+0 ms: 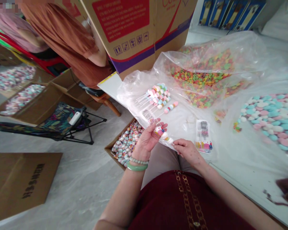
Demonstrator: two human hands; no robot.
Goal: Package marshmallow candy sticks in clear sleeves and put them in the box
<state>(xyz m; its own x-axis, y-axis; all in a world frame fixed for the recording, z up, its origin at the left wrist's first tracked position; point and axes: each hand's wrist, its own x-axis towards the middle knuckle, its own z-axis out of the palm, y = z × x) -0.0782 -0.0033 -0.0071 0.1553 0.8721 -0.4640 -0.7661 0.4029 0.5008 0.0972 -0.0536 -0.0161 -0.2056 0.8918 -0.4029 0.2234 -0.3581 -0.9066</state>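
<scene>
A marshmallow skewer (167, 138) in a clear printed bag lies across the fingers of my left hand (146, 139), which curl around its printed end. My right hand (187, 152) pinches the other end of the bag between thumb and fingertips. Just beyond, a pile of unwrapped marshmallow skewers (160, 94) rests on clear plastic, their sticks pointing left. One more skewer (171, 107) lies apart, beside the pile. A stack of printed bags (204, 136) is to the right of my hands, and another printed bag (147, 115) lies near the sticks.
Below the table edge stands a box of wrapped skewers (127, 143). Ring-shaped gummies (204, 80) and loose marshmallows (276, 118) lie in plastic on the table. A large carton (134, 48) stands at the back; left of it sits a person in an orange top (64, 38), near a folding chair (62, 121).
</scene>
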